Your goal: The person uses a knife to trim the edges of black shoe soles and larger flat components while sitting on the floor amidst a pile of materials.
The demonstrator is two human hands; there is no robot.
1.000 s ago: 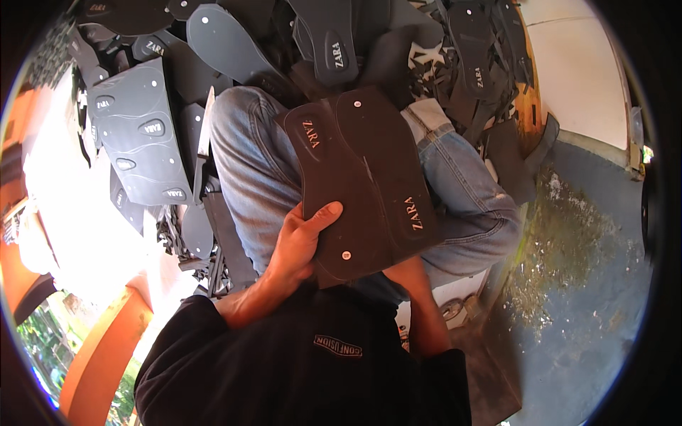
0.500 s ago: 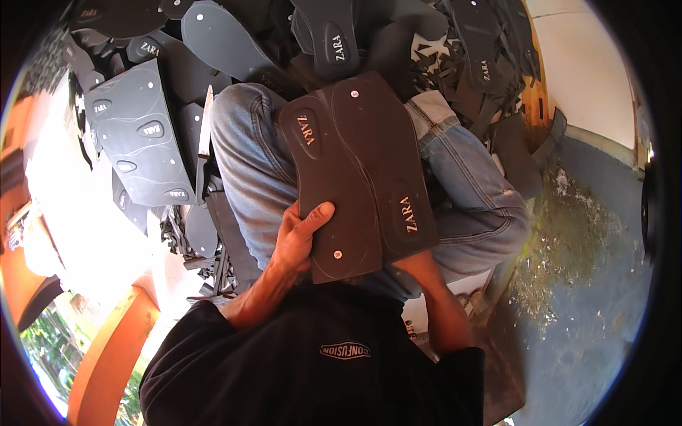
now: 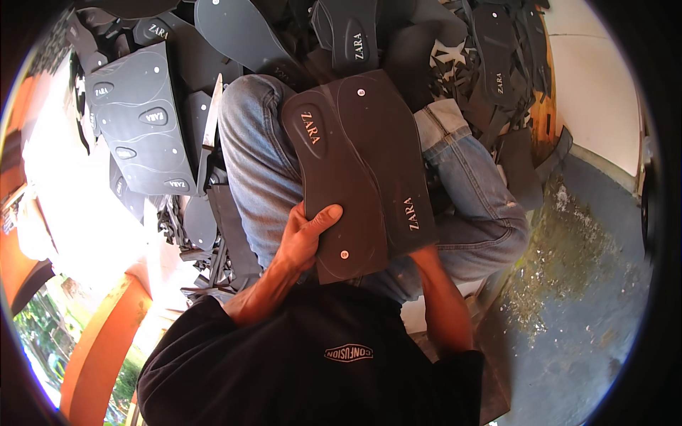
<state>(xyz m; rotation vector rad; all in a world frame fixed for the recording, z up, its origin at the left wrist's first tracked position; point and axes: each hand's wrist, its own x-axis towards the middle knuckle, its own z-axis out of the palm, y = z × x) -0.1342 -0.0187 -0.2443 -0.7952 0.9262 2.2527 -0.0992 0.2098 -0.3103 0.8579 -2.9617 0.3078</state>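
My left hand (image 3: 307,233) grips a dark foam sole sheet (image 3: 348,206) by its left edge, thumb flat on top and the other fingers underneath. The sheet lies tilted over my lap and bears two sole outlines with printed heel marks and small white dots. A curved slit runs between the two outlines, and their lower ends sit at different heights. At the sheet's lower right edge my right hand (image 3: 425,257) reaches beneath it. The sheet hides those fingers, so whether they hold anything does not show.
Left of my knee a knife (image 3: 212,117) rests beside a larger grey sole sheet (image 3: 138,138). Cut soles (image 3: 245,35) and black offcuts (image 3: 490,106) pile up ahead of me. To the right are a stained blue-grey floor (image 3: 582,263) and a pale wall (image 3: 597,92).
The view has shifted slightly, moving the pile up and to the right in the picture. The sheet has turned a little, with its lower end further right. My left hand keeps its grip.
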